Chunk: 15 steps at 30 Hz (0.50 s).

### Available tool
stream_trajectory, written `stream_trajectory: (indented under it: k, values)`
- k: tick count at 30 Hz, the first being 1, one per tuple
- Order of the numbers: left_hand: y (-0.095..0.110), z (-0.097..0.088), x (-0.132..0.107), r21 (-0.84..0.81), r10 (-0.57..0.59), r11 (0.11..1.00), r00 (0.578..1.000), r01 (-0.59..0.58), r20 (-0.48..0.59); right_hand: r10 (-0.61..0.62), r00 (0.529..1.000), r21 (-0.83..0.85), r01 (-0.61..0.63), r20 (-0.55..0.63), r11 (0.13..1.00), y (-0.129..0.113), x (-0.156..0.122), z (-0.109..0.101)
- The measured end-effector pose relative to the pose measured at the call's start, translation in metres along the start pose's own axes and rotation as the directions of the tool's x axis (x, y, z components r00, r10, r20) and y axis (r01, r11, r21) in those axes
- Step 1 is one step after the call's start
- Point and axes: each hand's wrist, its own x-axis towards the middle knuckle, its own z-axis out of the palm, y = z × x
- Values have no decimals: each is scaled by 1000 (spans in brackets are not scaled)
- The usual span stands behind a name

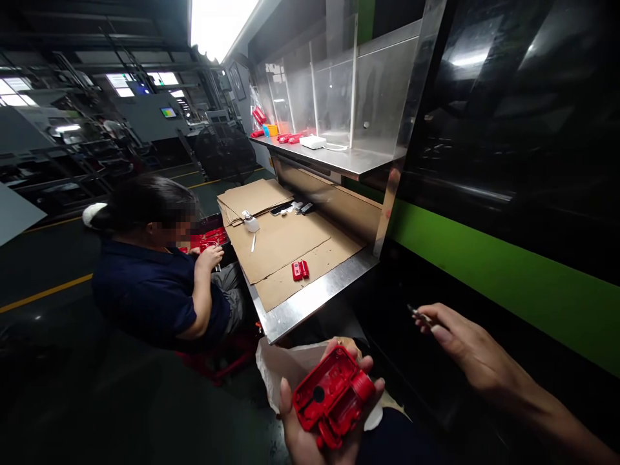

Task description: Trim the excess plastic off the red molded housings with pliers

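My left hand point(303, 429) holds a red plastic housing point(334, 397) from below, its fingers curled around the sides. The hollow inside of the housing faces up, showing compartments, a dark round spot and a ribbed round part at one end. Off to the right and apart from it, my right hand point(453, 336) pinches a small, thin, dark-tipped tool point(419, 316) between thumb and fingers; its exact kind is too small to make out. On the cardboard-covered table point(290, 258) ahead lies another red plastic piece point(300, 270), touched by neither hand.
A co-worker point(150, 284) sits at the left, hands on a small part above a bin of red parts point(213, 237). A white bottle point(250, 221) and cardboard sheets point(256, 197) are on the table. Above is a metal shelf point(339, 161). A pale bag point(271, 368) hangs below the table edge.
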Motion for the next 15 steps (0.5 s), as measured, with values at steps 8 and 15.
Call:
stream_trajectory:
  k: [8, 15]
  values:
    - [-15, 19, 0, -63, 20, 998, 1000, -19, 14, -711, 694, -305, 706, 113, 640, -74, 23, 29]
    - [-17, 32, -9, -61, 114, 990, 979, -126, -169, -773, 584, -408, 787, 250, 463, -95, 36, 54]
